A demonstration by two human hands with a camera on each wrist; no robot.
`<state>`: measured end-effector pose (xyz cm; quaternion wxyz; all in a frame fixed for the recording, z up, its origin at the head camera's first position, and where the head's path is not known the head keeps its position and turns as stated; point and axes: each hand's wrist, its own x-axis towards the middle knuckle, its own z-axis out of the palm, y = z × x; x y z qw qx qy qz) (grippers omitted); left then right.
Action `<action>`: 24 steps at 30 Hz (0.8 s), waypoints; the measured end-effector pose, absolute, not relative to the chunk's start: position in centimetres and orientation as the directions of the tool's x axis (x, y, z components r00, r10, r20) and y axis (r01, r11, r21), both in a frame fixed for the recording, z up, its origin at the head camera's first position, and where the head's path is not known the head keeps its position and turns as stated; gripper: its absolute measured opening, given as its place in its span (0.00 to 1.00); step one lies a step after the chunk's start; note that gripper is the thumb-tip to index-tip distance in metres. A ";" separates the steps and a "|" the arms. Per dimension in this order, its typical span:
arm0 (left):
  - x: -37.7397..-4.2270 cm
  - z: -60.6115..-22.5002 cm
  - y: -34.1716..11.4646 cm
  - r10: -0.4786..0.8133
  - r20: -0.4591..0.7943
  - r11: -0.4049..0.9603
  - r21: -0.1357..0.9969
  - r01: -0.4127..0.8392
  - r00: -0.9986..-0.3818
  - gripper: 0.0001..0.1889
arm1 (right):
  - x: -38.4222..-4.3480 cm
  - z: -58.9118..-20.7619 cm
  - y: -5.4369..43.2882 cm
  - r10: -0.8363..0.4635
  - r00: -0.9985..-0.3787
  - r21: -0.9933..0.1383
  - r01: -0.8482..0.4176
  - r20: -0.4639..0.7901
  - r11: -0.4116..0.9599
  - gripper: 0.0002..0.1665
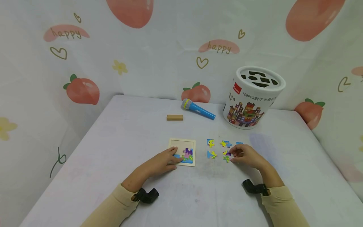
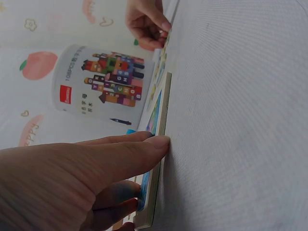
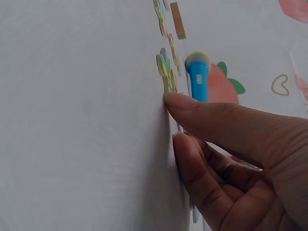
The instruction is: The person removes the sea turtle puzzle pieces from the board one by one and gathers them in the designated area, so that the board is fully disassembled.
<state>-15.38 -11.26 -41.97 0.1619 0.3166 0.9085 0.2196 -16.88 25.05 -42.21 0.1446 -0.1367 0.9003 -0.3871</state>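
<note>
A square wooden puzzle tray (image 1: 182,139) lies on the table, with a few pieces fitted along its bottom and right. My left hand (image 1: 164,161) rests on its lower left part, fingers on the rim and pieces. In the left wrist view the thumb of that left hand (image 2: 96,163) touches the tray's side edge (image 2: 163,110). My right hand (image 1: 248,156) pinches a yellow, purple and green puzzle piece (image 1: 226,157) flat on the table. In the right wrist view the right thumb (image 3: 180,103) meets the piece's edge; the index fingertip is hidden.
Other loose puzzle pieces (image 1: 211,154) lie right of the tray. Behind are a wooden block (image 1: 174,117), a blue toy microphone (image 1: 199,109) and a large white bucket (image 1: 249,101). A printed curtain (image 1: 158,56) hangs behind the table.
</note>
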 end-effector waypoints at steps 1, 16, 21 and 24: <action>-15.4 -41.9 -11.3 0.646 -0.155 0.703 0.502 0.503 -0.747 0.19 | -16.9 -42.2 25.0 -0.360 -0.920 -0.738 -0.137 -0.152 0.661 0.16; -15.5 -41.8 -10.9 0.656 -0.125 0.706 0.451 0.546 -0.745 0.20 | -17.3 -41.4 24.6 -0.398 -0.910 -0.733 -0.194 -0.114 0.653 0.17; -15.5 -41.9 -10.5 0.649 -0.126 0.713 0.444 0.542 -0.751 0.23 | -17.9 -40.7 23.0 -0.431 -0.895 -0.742 -0.212 -0.113 0.636 0.19; -15.4 -41.9 -10.2 0.643 -0.141 0.722 0.437 0.536 -0.752 0.22 | -18.3 -40.4 21.9 -0.464 -0.880 -0.735 -0.249 -0.099 0.631 0.19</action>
